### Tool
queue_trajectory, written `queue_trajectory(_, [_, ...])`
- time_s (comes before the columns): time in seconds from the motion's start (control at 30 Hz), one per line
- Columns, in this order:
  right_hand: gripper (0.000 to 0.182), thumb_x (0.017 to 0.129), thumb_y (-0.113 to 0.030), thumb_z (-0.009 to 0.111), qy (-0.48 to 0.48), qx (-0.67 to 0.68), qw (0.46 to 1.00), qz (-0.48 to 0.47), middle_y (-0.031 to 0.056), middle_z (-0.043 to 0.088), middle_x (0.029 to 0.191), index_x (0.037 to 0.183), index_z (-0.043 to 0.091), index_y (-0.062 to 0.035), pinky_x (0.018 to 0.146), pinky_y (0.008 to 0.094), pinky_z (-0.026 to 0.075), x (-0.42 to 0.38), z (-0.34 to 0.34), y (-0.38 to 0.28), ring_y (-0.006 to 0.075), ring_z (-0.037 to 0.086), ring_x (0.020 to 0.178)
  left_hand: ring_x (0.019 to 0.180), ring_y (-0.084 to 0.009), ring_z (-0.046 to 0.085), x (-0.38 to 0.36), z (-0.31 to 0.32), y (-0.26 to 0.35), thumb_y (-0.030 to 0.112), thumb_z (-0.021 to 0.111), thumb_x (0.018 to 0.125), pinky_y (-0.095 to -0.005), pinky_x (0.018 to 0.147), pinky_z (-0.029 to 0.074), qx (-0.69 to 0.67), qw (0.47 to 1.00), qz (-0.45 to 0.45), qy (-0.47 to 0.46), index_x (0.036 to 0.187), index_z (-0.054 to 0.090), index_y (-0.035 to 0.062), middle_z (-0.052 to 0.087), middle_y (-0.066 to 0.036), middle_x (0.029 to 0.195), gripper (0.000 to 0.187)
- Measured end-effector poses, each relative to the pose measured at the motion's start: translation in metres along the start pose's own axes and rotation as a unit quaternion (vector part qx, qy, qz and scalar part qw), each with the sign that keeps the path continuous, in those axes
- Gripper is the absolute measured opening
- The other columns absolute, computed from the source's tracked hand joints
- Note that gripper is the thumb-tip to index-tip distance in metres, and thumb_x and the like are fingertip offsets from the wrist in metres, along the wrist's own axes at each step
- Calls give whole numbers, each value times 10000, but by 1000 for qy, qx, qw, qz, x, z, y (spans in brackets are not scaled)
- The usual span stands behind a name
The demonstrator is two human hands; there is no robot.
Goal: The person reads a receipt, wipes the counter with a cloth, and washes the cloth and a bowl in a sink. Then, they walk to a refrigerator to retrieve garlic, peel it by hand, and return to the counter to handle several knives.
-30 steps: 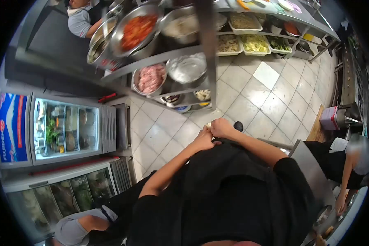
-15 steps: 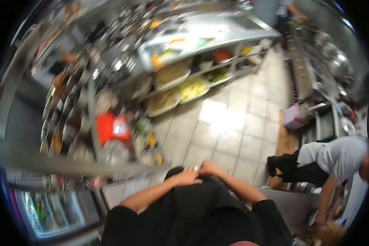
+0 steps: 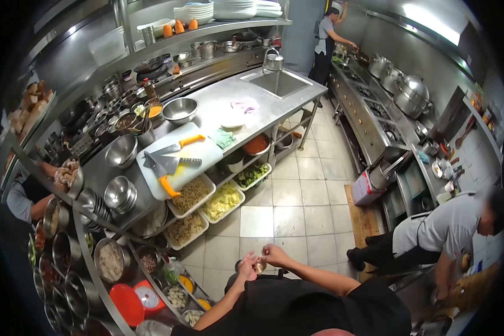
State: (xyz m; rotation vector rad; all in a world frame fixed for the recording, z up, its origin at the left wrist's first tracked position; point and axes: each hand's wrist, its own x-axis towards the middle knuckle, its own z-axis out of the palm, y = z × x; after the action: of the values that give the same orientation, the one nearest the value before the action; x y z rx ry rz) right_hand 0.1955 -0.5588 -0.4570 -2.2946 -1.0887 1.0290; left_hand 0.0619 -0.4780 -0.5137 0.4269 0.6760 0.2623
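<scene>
Both of my hands are close together in front of my dark clothing, low in the middle of the head view. My left hand (image 3: 248,268) has its fingers bent up towards the right one. Beside it, my right hand (image 3: 274,255) has its fingers drawn together in a pinch. A small, shiny brownish thing (image 3: 260,265) shows between the two hands, too small to name. What sits in the fingertips is hidden.
Ahead stands a steel table with a white cutting board (image 3: 193,162), knives with orange handles (image 3: 191,140) and a sink (image 3: 280,84). A red scale (image 3: 148,297) is at left. A person in a white shirt (image 3: 439,224) bends at right; a stove (image 3: 369,106) runs behind.
My view has swung and sharpened, bringing in the table, upper shelf and stove. My hands have moved slightly apart and my fingers have lifted; the small shiny thing now shows between them.
</scene>
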Motion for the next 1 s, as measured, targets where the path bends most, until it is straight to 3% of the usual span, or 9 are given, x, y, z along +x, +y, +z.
queue_trajectory(0.07, [349, 766, -245, 651, 31, 308, 934, -181, 75, 625, 788, 1044, 547, -63, 691, 373, 485, 40, -8, -10, 225, 602, 709, 738, -135, 589, 14, 25, 47, -30, 574, 789, -237, 682, 480, 58, 991, 115, 47, 1186, 422, -33, 604, -62, 785, 426])
queue_trajectory(0.1, [421, 793, -144, 645, -119, 453, 878, -102, 38, 613, 871, 1157, 455, -54, 719, 347, 489, 51, -27, -26, 194, 599, 760, 727, -143, 606, 19, 37, 70, -74, 581, 768, -244, 683, 496, 83, 986, 139, 44, 1101, 470, -37, 621, -90, 817, 354])
queue_trajectory(0.13, [421, 793, -144, 645, -130, 447, 879, -104, 38, 613, 871, 1157, 455, -54, 719, 347, 489, 70, -34, -31, 194, 599, 760, 727, -143, 606, 27, 45, 89, -74, 581, 768, -244, 683, 496, 75, 985, 147, 51, 1101, 470, -37, 621, -90, 817, 354])
queue_trajectory(0.27, [275, 781, -114, 669, -149, 314, 924, -157, 52, 611, 843, 1011, 540, -37, 676, 282, 483, 119, -56, -60, 128, 589, 756, 769, -139, 611, 54, 52, 148, -93, 595, 740, -240, 688, 497, 158, 974, 162, 20, 1016, 531, -32, 633, -107, 864, 290])
queue_trajectory(0.43, [197, 709, -141, 643, 3, -118, 931, -346, 101, 589, 856, 890, 586, -88, 642, 366, 474, 190, -106, -107, 286, 600, 759, 757, -105, 592, 74, 58, 223, -128, 579, 710, -230, 687, 487, 285, 926, 244, 40, 952, 556, -19, 596, -41, 804, 267])
queue_trajectory(0.73, [196, 727, -264, 644, -70, -169, 807, -562, 102, 591, 747, 785, 604, -81, 582, 413, 468, 304, -191, -212, 312, 589, 678, 728, -84, 575, 40, 119, 328, -44, 578, 773, -214, 681, 457, 395, 824, 353, 200, 1000, 548, -9, 622, -51, 803, 232])
queue_trajectory(0.77, [217, 735, -283, 641, -110, -179, 778, -592, 104, 595, 757, 788, 604, -76, 589, 412, 467, 315, -198, -230, 318, 587, 676, 735, -85, 577, 34, 123, 338, -26, 580, 781, -237, 696, 457, 468, 742, 421, 231, 1081, 539, 4, 645, -62, 844, 305])
queue_trajectory(0.87, [255, 757, -324, 627, -158, -180, 718, -653, 107, 606, 792, 805, 608, -75, 607, 404, 464, 316, -230, -302, 326, 587, 689, 774, -94, 575, 12, 147, 357, -10, 579, 788, -247, 720, 457, 392, 682, 503, 358, 1136, 534, 26, 656, -59, 846, 353])
queue_trajectory(1.0, [202, 761, -270, 631, -97, -58, 565, -818, 88, 521, 613, 704, 598, -79, 526, 379, 427, 312, -283, -421, 266, 536, 570, 838, -127, 567, -34, 190, 369, -9, 558, 798, -269, 746, 460, 371, 436, 639, 514, 1154, 526, 23, 622, -85, 1011, 358])
